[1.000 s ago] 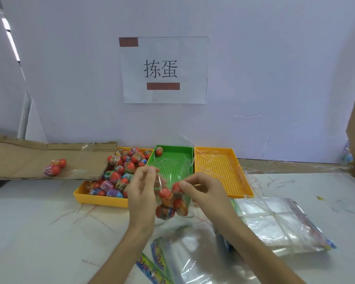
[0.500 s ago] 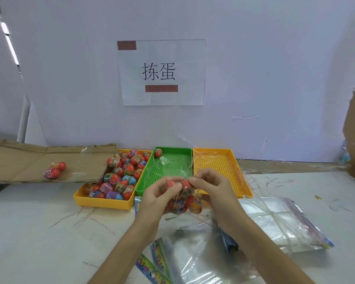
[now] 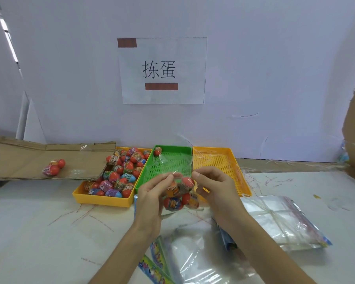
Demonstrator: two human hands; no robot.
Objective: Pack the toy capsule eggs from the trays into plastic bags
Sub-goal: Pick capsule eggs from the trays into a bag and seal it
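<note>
Clear plastic bag (image 3: 193, 204) with capsule eggs (image 3: 188, 182) hangs between both hands, over the near end of the green tray (image 3: 173, 148). Left hand (image 3: 152, 193) and right hand (image 3: 215, 187) each pinch its top edge, fingers curled. Left yellow tray (image 3: 103, 201) sits just beside the left hand, right yellow tray (image 3: 213, 149) behind the right. Bare counter (image 3: 39, 232) near left. Eggs inside: red-orange caps, printed bands, bunched tight.

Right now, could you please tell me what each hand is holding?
Left hand: pinches the top edge of the clear bag of eggs.
Right hand: pinches the same bag's top edge, opposite side.
</note>
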